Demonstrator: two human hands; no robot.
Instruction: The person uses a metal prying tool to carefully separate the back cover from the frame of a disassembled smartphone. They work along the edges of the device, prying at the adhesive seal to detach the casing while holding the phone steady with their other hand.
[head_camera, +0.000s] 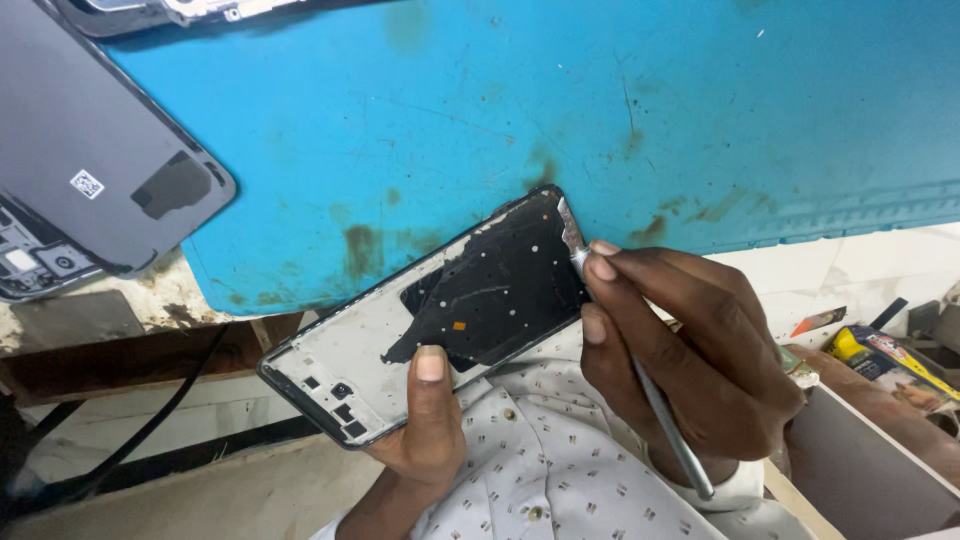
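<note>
My left hand grips a bare phone frame from below, thumb pressed on its inner side. The frame is grey-white with a black torn sheet covering its upper half. My right hand holds a thin metal scraper tool like a pen. The tool's flat tip rests against the frame's top right edge, beside the black sheet. Both hands are held over my lap, in front of the edge of a blue work mat.
A grey phone back cover lies on the mat at the upper left, over another opened phone. Black cables hang below the bench edge. A small tube and clutter sit at the right, near a drawer edge.
</note>
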